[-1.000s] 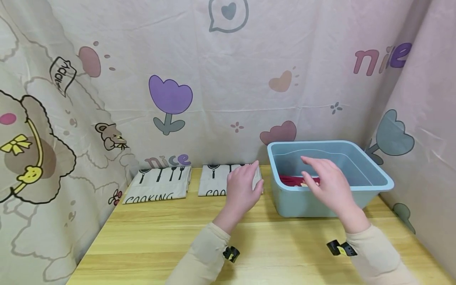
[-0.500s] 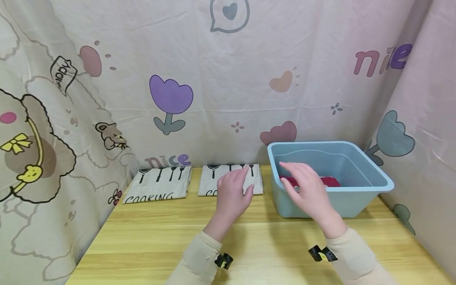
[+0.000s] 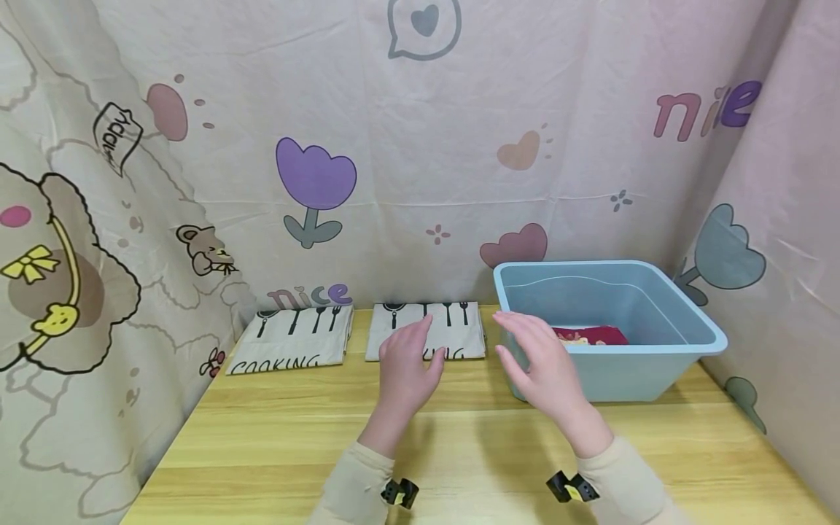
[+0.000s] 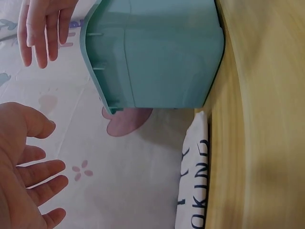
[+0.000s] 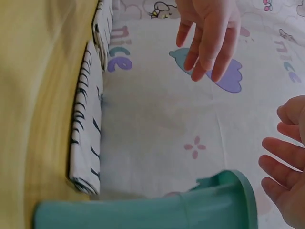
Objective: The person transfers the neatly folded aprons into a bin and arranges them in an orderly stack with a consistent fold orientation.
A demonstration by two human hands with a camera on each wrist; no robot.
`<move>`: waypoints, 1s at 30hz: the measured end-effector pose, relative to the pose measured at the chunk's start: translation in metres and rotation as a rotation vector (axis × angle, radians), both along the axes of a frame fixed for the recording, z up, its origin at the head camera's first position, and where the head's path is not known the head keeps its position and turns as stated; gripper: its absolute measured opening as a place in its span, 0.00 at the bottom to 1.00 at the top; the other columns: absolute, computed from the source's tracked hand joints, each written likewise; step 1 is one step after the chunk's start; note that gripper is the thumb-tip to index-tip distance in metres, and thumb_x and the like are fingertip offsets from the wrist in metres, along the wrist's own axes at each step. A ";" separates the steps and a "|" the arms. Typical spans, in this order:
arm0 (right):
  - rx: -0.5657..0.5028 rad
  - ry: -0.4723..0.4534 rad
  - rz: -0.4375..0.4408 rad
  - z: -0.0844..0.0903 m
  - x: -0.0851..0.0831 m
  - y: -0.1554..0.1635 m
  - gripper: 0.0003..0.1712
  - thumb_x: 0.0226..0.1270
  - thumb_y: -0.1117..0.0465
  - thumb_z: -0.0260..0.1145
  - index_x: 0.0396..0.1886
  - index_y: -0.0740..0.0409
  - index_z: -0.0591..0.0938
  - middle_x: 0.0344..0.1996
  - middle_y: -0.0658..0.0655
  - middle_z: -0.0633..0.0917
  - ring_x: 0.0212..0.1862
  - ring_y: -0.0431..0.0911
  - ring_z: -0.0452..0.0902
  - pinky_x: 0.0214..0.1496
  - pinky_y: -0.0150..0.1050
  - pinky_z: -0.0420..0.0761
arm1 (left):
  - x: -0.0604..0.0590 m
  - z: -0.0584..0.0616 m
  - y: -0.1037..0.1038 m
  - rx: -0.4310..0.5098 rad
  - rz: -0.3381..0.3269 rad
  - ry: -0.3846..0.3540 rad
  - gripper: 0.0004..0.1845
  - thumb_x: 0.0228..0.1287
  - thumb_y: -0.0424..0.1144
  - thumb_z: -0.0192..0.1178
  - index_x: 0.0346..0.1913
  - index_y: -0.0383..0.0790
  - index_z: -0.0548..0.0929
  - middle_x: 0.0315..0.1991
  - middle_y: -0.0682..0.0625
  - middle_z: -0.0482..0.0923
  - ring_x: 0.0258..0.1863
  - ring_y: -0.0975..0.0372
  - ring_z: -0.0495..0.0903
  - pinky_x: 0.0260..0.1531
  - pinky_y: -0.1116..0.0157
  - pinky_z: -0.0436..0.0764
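Both hands are raised over the table with relaxed, parted fingers and hold nothing. In the head view my left hand overlaps the front of a folded white cloth printed with black utensils and lettering. My right hand is in front of the left end of a blue plastic bin, overlapping its rim. Inside the bin lies a red cloth with a pale pattern. Another folded white cloth, lettered "COOKING", lies farther left. The left wrist view shows my left palm with its fingers spread.
The wooden table runs back to a light patterned curtain that hangs behind and at both sides. The bin stands at the back right, its high walls rising above the cloths. Black straps are on both wrists.
Both hands have moved left and slightly toward me, the right one from over the bin to its left end. More of the red cloth and of the middle white cloth now shows.
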State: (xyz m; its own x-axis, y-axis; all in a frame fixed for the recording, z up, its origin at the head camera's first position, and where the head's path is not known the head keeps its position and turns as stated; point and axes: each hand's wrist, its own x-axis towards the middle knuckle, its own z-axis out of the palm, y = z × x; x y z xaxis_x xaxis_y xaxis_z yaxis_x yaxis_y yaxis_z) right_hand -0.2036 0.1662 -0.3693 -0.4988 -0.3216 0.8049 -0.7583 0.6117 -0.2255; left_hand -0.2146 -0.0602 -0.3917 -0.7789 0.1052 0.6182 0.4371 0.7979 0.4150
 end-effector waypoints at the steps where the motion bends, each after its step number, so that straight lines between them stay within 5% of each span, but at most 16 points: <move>1: -0.002 -0.001 0.003 -0.002 0.001 -0.002 0.25 0.65 0.62 0.65 0.61 0.63 0.78 0.57 0.60 0.81 0.61 0.58 0.73 0.67 0.46 0.68 | 0.000 -0.001 -0.002 0.006 0.002 -0.004 0.30 0.63 0.41 0.66 0.67 0.39 0.74 0.58 0.43 0.79 0.59 0.47 0.74 0.61 0.43 0.66; 7: -0.005 0.013 0.014 -0.014 0.005 -0.014 0.22 0.72 0.57 0.60 0.61 0.63 0.78 0.57 0.61 0.81 0.61 0.58 0.73 0.67 0.48 0.68 | 0.000 -0.008 -0.013 0.023 0.029 -0.025 0.31 0.63 0.42 0.66 0.68 0.38 0.73 0.60 0.42 0.78 0.59 0.46 0.74 0.61 0.42 0.66; 14: -0.026 0.035 0.016 -0.029 0.004 -0.027 0.25 0.62 0.65 0.66 0.60 0.64 0.79 0.57 0.61 0.82 0.59 0.58 0.75 0.63 0.53 0.71 | -0.001 -0.012 -0.024 0.064 0.047 -0.070 0.31 0.63 0.42 0.66 0.68 0.38 0.72 0.60 0.40 0.77 0.60 0.44 0.73 0.62 0.41 0.64; 23: -0.023 -0.099 -0.007 -0.046 0.004 -0.036 0.28 0.63 0.63 0.67 0.63 0.63 0.76 0.59 0.60 0.80 0.61 0.58 0.74 0.63 0.54 0.72 | -0.005 -0.021 -0.035 0.129 0.049 -0.080 0.30 0.61 0.39 0.67 0.66 0.35 0.74 0.58 0.40 0.78 0.59 0.44 0.74 0.59 0.39 0.66; 30: -0.006 -0.295 -0.066 -0.054 -0.001 -0.045 0.33 0.61 0.63 0.71 0.66 0.64 0.73 0.62 0.62 0.77 0.62 0.60 0.71 0.64 0.57 0.71 | -0.011 -0.024 -0.041 0.215 0.038 -0.132 0.29 0.63 0.38 0.66 0.66 0.32 0.74 0.58 0.39 0.78 0.58 0.43 0.75 0.61 0.40 0.67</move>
